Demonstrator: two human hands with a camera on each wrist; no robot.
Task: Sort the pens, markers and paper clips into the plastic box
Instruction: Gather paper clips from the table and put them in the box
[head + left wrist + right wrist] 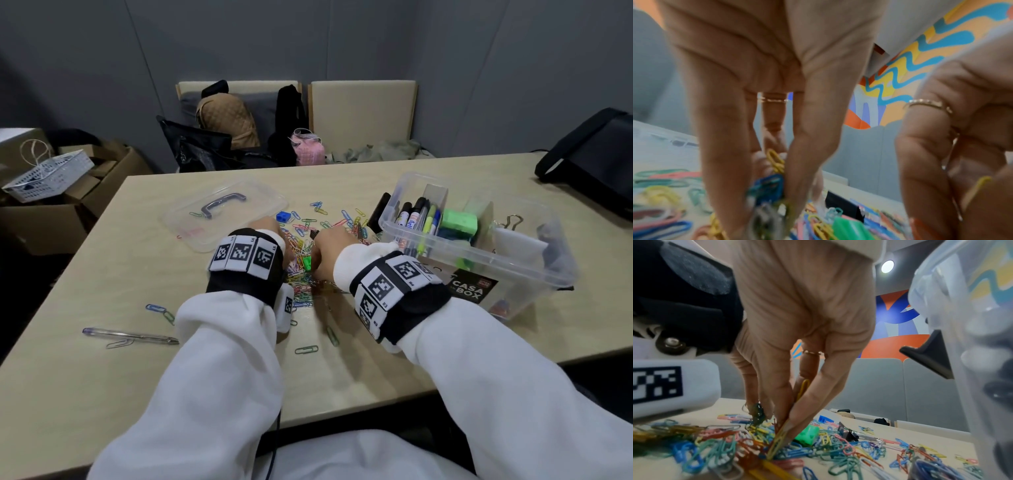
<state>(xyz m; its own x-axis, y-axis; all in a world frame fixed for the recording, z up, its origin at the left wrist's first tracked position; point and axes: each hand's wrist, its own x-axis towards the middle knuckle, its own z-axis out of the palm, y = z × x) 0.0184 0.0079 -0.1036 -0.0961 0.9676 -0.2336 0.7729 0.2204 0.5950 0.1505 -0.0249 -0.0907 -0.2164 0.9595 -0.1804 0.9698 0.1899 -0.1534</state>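
A heap of coloured paper clips [301,277] lies mid-table between my hands. My left hand [274,233] points its fingers down into the heap and pinches a bunch of blue and yellow paper clips [772,183]. My right hand [322,250], just beside it, pinches several yellow paper clips [781,434] upright out of the pile. The clear plastic box [513,291] stands to the right with markers [414,216] standing in one compartment. A clear pen [130,335] lies near the front left edge.
The box lid [222,212] lies upside down at the back left. A small green block [807,434] and a black binder clip [849,433] sit among the clips. Stray clips [306,349] lie near the front edge. A black device [596,164] stands far right.
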